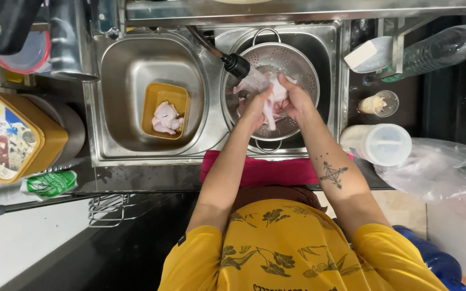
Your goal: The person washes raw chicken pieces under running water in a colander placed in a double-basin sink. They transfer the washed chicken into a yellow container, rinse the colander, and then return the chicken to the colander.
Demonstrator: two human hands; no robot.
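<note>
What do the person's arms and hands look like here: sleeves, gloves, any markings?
Both hands, left hand and right hand, are bare, with no gloves. Short yellow sleeves with a dark floral print end above the elbows. The right forearm carries a dark geometric star-like tattoo.

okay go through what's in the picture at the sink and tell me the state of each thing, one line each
Left hand: gripping the raw chicken.
Right hand: gripping the raw chicken.
Raw chicken: held over the colander.
Spray tap: running onto the chicken.
Colander: sitting in the right basin, upright.
Yellow tub: in the left basin, open, more chicken inside.
Pink cloth: laid along the sink's front edge.
</note>
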